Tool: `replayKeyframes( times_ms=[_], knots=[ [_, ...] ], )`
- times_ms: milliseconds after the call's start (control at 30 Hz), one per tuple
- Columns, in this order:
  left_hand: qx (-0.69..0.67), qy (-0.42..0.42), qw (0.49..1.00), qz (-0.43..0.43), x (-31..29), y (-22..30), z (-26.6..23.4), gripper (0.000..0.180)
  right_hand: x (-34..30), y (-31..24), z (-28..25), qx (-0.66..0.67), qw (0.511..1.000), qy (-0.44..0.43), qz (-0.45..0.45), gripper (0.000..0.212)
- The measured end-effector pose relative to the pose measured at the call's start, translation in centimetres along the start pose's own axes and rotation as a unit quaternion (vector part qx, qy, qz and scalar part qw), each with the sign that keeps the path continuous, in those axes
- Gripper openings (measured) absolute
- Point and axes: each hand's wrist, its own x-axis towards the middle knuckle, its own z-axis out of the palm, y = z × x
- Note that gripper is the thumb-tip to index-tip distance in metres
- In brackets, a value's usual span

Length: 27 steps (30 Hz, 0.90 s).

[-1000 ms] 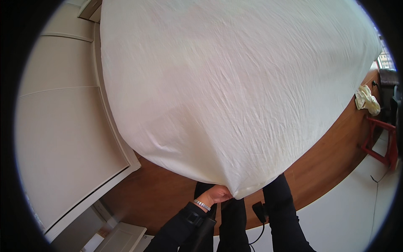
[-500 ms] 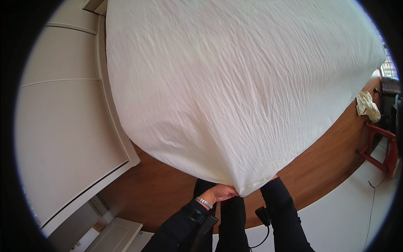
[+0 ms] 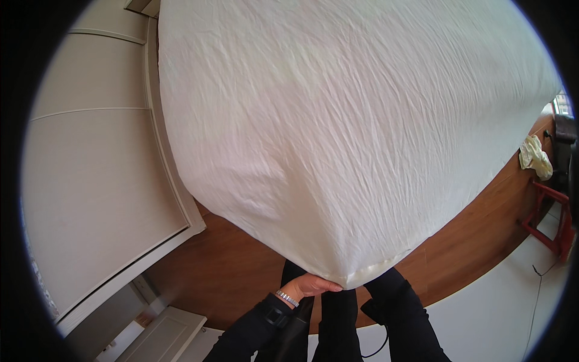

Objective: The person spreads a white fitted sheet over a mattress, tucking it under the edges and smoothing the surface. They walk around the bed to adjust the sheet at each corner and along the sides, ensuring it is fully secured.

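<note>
A wide white bed sheet (image 3: 338,139) covers the bed and comes to a point at its near corner. My left hand (image 3: 312,285) is closed on the sheet's edge just left of that point, thumb along the hem. A metal bracelet (image 3: 287,298) circles the left wrist, with a dark strapped device (image 3: 277,317) behind it on the sleeve. The black right sleeve (image 3: 401,301) reaches up to the sheet's edge right of the corner. Beneath the cloth my right hand is hidden, so its grip does not show. Fine wrinkles fan out from the corner across the sheet.
A pale panelled cabinet (image 3: 102,175) runs along the left. Brown wooden floor (image 3: 235,256) shows around the bed. At the far right lie a cream cloth (image 3: 534,158) and a red stool-like frame (image 3: 549,220). A thin cable (image 3: 538,295) trails over the white floor.
The sheet's corner has come slightly lower, and more of its hem shows on the right. My left hand has shifted a little left. The right hand's visible edge has gone under the sheet.
</note>
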Motion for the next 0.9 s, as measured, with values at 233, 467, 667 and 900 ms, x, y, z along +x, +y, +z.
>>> replayKeyframes(
  times_ms=[233,467,667,900],
  knots=[
    [-0.024,-0.030,0.996,0.078,-0.9,-1.5,-2.1,0.061,2.7,2.4,2.1,-0.088,0.994,-0.061,0.009,0.043],
    [-0.206,0.089,0.910,0.349,-2.4,1.6,-2.7,0.059,11.2,8.3,10.5,-0.371,0.881,-0.264,-0.127,0.041],
    [-0.353,0.063,0.830,0.427,-2.3,3.0,-4.3,0.031,9.7,8.3,15.2,-0.582,0.723,-0.299,-0.223,0.038],
    [-0.391,0.170,0.810,0.402,-2.1,2.7,-7.4,0.027,5.0,5.1,17.5,-0.433,0.820,-0.335,-0.162,0.027]
  ],
)
